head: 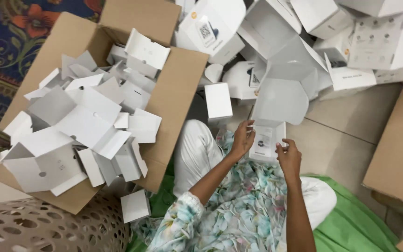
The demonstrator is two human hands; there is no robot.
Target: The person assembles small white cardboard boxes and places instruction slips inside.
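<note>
White box (267, 140) pinched between left fingers (247, 128), right fingers (283, 145).

- The small white box (267, 140) is partly covered by the left hand (242, 139) and right hand (289, 157) — its lower edge is hidden.
- The right-hand cardboard carton (397, 154) is cut off by the picture's edge.
- The perforated basket (47, 226) runs off the bottom.
- Print on the heaped white boxes (332, 42) is too small to tell.
</note>
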